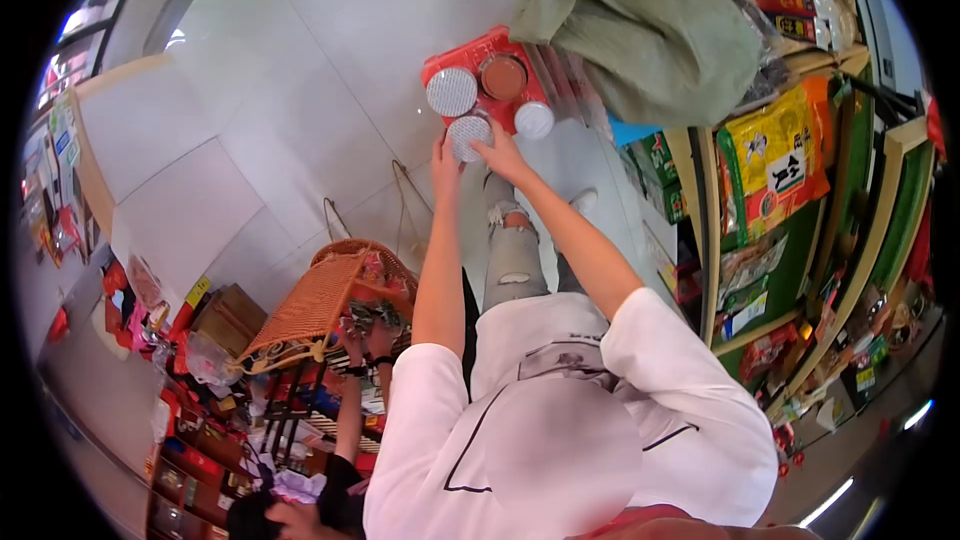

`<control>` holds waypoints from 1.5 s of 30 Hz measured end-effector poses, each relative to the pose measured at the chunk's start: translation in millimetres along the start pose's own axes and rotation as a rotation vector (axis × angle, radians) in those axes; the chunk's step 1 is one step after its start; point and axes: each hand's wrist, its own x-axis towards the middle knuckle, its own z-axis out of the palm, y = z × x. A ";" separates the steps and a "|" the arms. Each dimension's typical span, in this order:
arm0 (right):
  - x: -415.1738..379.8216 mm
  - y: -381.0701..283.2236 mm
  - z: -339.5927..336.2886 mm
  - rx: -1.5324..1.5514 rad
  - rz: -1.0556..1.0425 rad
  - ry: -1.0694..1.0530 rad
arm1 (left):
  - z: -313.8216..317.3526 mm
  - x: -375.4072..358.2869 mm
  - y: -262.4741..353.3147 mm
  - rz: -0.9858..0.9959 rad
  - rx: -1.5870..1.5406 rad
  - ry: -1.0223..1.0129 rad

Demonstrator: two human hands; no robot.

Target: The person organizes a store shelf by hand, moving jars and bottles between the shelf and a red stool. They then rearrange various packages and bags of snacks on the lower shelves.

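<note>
Both hands reach down to a red tray (440, 70) on the floor holding round tins: left hand (445, 155) and right hand (500, 152) each have fingers on the nearest silver-lidded tin (467, 132), left from its left side, right from its right; grasp looks loose, fingertips only, can't tell if it's lifted off the tray yet. Other tins on the tray: a silver one (452, 91), a brown one (503, 76), a small white one (533, 120)

Risk as I judge it: fingertip hold on a smooth lid could slip, tin drops back and knocks neighbours; person bends far forward, so balance is shaky

Around: green sack (650, 25) slumped just behind the tray, touching or overhanging its far edge; shelves of packets (780, 160) close on the right, tight aisle; wicker basket (320, 305) on a rack at left; another person's hand (352, 355) at that basket, apart from the tray
</note>
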 end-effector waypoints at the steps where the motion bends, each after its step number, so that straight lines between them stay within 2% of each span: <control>1: 1.1 3.0 14.4 -0.114 -0.027 0.100 | 0.3 0.6 -0.2 -0.028 -0.043 -0.074; 2: 2.5 4.3 20.3 -0.234 -0.068 0.192 | -2.8 6.2 -11.8 0.044 0.029 -0.048; 4: -7.9 21.9 20.8 -0.100 -0.176 0.192 | -13.6 13.2 -43.0 0.197 0.177 0.004; 5: -15.5 27.0 17.6 -0.030 -0.235 0.192 | -12.6 1.9 -43.7 0.212 0.194 0.020; 9: -87.1 10.9 -22.2 0.001 -0.118 0.143 | 5.0 -88.0 -41.1 0.253 0.255 0.070; 10: -104.6 14.8 -33.1 0.013 -0.074 0.147 | 12.4 -115.2 -34.0 0.379 0.410 0.063; 11: -127.3 9.4 -46.3 0.241 -0.086 0.152 | 19.7 -133.9 -35.9 0.319 0.375 0.056; 12: -146.3 15.6 -61.1 0.126 -0.144 0.236 | 35.9 -158.7 -31.3 0.423 0.457 0.037; 13: -163.7 20.8 -72.2 0.167 -0.177 0.321 | 47.8 -176.4 -31.0 0.460 0.471 -0.036; 16: -220.6 11.4 -138.4 0.333 -0.198 0.419 | 122.4 -259.2 0.5 0.568 0.529 -0.277; 19: -273.5 -12.2 -216.2 0.525 -0.270 0.701 | 198.5 -304.9 -9.5 0.744 0.573 -0.482; 20: -272.9 9.9 -234.0 0.455 -0.376 0.809 | 230.6 -335.5 -7.0 0.747 0.578 -0.574; 21: -285.7 11.1 -256.3 0.553 -0.425 0.888 | 262.1 -364.7 -7.4 0.811 0.608 -0.646; 25: -369.1 -15.3 -411.8 0.900 -0.590 1.092 | 406.7 -479.7 -21.0 1.045 0.626 -0.970; 27: -409.1 -16.1 -482.3 0.865 -0.699 1.260 | 472.3 -529.1 -37.7 1.154 0.624 -1.159; 29: -448.7 -16.0 -549.8 0.960 -0.863 1.329 | 533.7 -586.9 -52.1 1.252 0.647 -1.289; 31: -472.9 -11.2 -609.0 0.904 -0.890 1.453 | 593.2 -628.6 -61.7 1.467 0.759 -1.344; 33: -491.0 -3.5 -667.7 0.873 -0.943 1.501 | 654.3 -656.3 -79.8 1.171 0.580 -1.615; 34: -495.5 1.4 -692.4 0.824 -0.938 1.548 | 677.0 -675.0 -80.1 1.495 0.674 -1.570; 38: -499.9 25.1 -768.9 0.849 -0.976 1.611 | 758.5 -703.0 -116.4 1.273 0.691 -1.637; 41: -499.8 39.1 -783.3 0.697 -0.651 1.661 | 797.8 -686.6 -138.0 1.056 0.856 -1.647; 42: -495.3 42.0 -784.2 0.790 -0.692 1.556 | 798.0 -684.8 -137.9 1.045 0.882 -1.628; 45: -490.8 48.7 -779.0 1.011 -0.812 1.431 | 812.9 -661.0 -137.4 1.334 1.085 -1.477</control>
